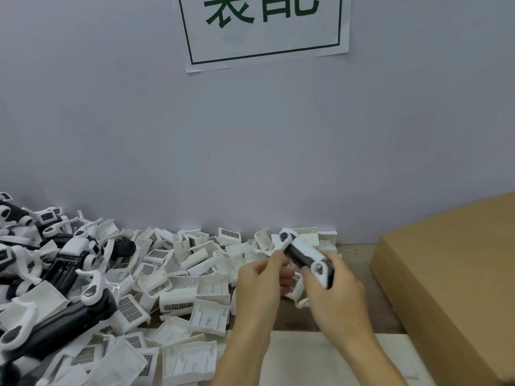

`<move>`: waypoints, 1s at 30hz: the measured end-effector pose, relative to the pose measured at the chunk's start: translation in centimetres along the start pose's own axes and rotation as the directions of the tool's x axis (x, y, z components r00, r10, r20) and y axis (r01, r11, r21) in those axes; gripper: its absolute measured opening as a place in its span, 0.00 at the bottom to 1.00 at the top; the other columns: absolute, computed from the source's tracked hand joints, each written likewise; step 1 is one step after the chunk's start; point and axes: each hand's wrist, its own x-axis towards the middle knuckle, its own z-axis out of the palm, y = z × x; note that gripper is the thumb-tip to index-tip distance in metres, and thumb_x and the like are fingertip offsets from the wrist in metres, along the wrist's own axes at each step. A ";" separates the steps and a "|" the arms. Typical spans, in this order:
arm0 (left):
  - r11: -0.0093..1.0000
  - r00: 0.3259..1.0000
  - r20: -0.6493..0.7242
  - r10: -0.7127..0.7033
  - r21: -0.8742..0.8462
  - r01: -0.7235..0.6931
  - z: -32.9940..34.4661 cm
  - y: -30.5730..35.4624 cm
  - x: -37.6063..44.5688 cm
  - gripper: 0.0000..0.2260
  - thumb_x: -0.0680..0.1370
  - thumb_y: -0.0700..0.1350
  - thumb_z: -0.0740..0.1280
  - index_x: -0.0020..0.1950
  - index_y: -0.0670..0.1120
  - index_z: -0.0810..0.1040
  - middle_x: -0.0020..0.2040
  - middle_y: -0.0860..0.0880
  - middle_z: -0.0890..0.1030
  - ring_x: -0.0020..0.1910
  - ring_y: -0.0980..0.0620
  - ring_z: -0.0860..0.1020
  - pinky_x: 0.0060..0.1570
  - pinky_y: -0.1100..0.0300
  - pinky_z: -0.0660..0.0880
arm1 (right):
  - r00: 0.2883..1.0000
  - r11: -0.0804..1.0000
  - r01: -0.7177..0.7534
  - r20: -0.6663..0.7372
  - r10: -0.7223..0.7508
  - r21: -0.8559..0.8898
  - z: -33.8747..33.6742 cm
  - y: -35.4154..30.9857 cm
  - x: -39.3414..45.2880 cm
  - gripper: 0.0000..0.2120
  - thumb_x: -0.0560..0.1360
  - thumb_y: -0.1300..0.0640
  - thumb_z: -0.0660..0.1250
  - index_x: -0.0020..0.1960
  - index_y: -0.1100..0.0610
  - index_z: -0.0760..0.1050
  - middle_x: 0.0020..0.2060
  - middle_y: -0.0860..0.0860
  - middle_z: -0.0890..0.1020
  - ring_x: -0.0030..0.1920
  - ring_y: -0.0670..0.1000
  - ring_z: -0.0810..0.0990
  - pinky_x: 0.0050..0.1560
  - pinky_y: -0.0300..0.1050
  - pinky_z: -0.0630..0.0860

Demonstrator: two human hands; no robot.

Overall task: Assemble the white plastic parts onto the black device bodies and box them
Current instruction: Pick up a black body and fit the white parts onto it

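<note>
Cardboard box (pixel 457 280) at right, top closed flat, contents hidden. Both hands raised mid-table: right hand (pixel 337 299) grips black device body (pixel 302 256) near its lower end; left hand (pixel 260 285) pinches its white upper end. Heap of white plastic parts (pixel 178 288) fills left table (pixel 359 271) up to wall (pixel 250 149). Bare strip between hands and box.

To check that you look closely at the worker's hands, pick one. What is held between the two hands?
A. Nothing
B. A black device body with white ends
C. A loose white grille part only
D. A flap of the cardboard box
B: the right hand grips the near end of the black device body, and the left hand pinches its far white end, above the pile of white parts.
</note>
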 end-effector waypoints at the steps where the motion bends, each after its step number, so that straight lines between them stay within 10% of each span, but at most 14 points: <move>1: 0.995 0.994 -0.079 0.081 0.067 -0.076 -0.3 0.0 0.1 0.13 0.80 0.47 0.68 0.39 0.45 0.86 0.34 0.50 0.85 0.33 0.55 0.80 0.36 0.59 0.76 | 0.994 0.991 -0.102 -0.024 0.105 0.089 -0.5 -0.1 0.2 0.05 0.78 0.57 0.68 0.52 0.48 0.78 0.40 0.48 0.83 0.33 0.44 0.82 0.27 0.33 0.73; 5: 0.978 0.961 -0.192 0.201 0.089 -0.186 -1.8 0.8 0.4 0.06 0.80 0.47 0.68 0.46 0.55 0.83 0.44 0.56 0.83 0.46 0.55 0.81 0.47 0.57 0.77 | 0.852 0.735 -0.523 0.282 0.441 0.431 -1.9 -0.8 0.7 0.09 0.78 0.54 0.64 0.50 0.60 0.77 0.35 0.59 0.81 0.29 0.54 0.79 0.30 0.42 0.73; 9: 0.996 0.996 -0.041 0.080 -0.031 -0.081 -2.1 1.0 0.4 0.12 0.83 0.53 0.62 0.48 0.56 0.85 0.50 0.56 0.85 0.57 0.47 0.81 0.62 0.46 0.76 | 0.757 0.684 -0.634 0.472 0.452 0.361 -1.6 -1.6 0.2 0.12 0.75 0.52 0.64 0.50 0.61 0.77 0.32 0.59 0.80 0.23 0.52 0.75 0.24 0.39 0.67; 13: 0.997 1.000 -0.020 0.016 -0.075 -0.017 -2.7 1.1 0.6 0.14 0.81 0.54 0.62 0.42 0.57 0.87 0.47 0.57 0.86 0.45 0.54 0.84 0.47 0.54 0.77 | 0.759 0.735 -0.600 0.517 0.396 0.317 -1.9 -1.7 0.2 0.21 0.79 0.42 0.60 0.53 0.58 0.83 0.34 0.57 0.80 0.29 0.56 0.81 0.26 0.40 0.70; 21: 0.991 0.997 0.013 -0.071 -0.115 0.072 -4.6 1.3 1.6 0.07 0.78 0.49 0.70 0.45 0.49 0.86 0.44 0.53 0.87 0.33 0.54 0.83 0.35 0.60 0.77 | 0.925 0.959 -0.166 0.374 0.070 0.231 -3.6 -2.0 0.5 0.07 0.74 0.51 0.72 0.52 0.45 0.84 0.50 0.50 0.84 0.46 0.52 0.84 0.38 0.46 0.82; 30: 0.988 0.992 -0.024 -0.126 -0.097 0.123 -4.4 0.8 2.2 0.15 0.82 0.50 0.65 0.46 0.40 0.83 0.37 0.39 0.81 0.21 0.51 0.70 0.31 0.59 0.70 | 0.858 0.952 0.305 0.443 -0.259 -0.035 -2.0 -2.7 -0.2 0.28 0.66 0.65 0.78 0.57 0.39 0.77 0.56 0.34 0.76 0.60 0.37 0.75 0.57 0.28 0.71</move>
